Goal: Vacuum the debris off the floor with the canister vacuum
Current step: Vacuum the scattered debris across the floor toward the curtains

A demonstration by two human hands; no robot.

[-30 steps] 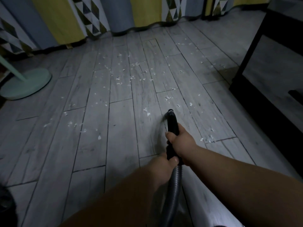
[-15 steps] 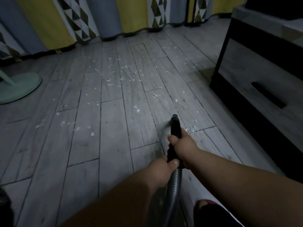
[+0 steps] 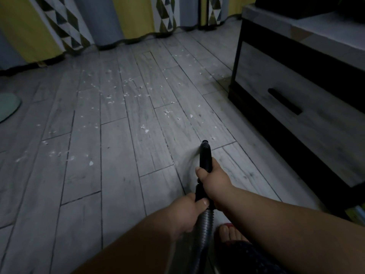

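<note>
Both hands hold a black vacuum nozzle point(image 3: 205, 155) that points forward and down at the grey plank floor point(image 3: 118, 175). My right hand point(image 3: 214, 179) grips the black tube near its front. Just behind it my left hand point(image 3: 187, 211) grips the spot where the tube meets the ribbed grey hose point(image 3: 205, 224). The hose runs back toward me and out of view, and the canister is not visible. Small white debris flakes point(image 3: 126, 91) lie scattered across the floor ahead and to the left; one flake point(image 3: 213, 138) lies just beyond the nozzle tip.
A low cabinet point(image 3: 296, 91) with a black frame and a grey drawer front stands along the right. Patterned yellow and grey curtains point(image 3: 98, 20) hang at the back. A pale green round base point(image 3: 7, 106) shows at the left edge. My foot point(image 3: 229, 233) is beside the hose.
The view has swung toward the cabinet on the right. The nozzle and both hands have shifted right and nearer along the floor, and several flakes near the tip are gone. My foot has come into view.
</note>
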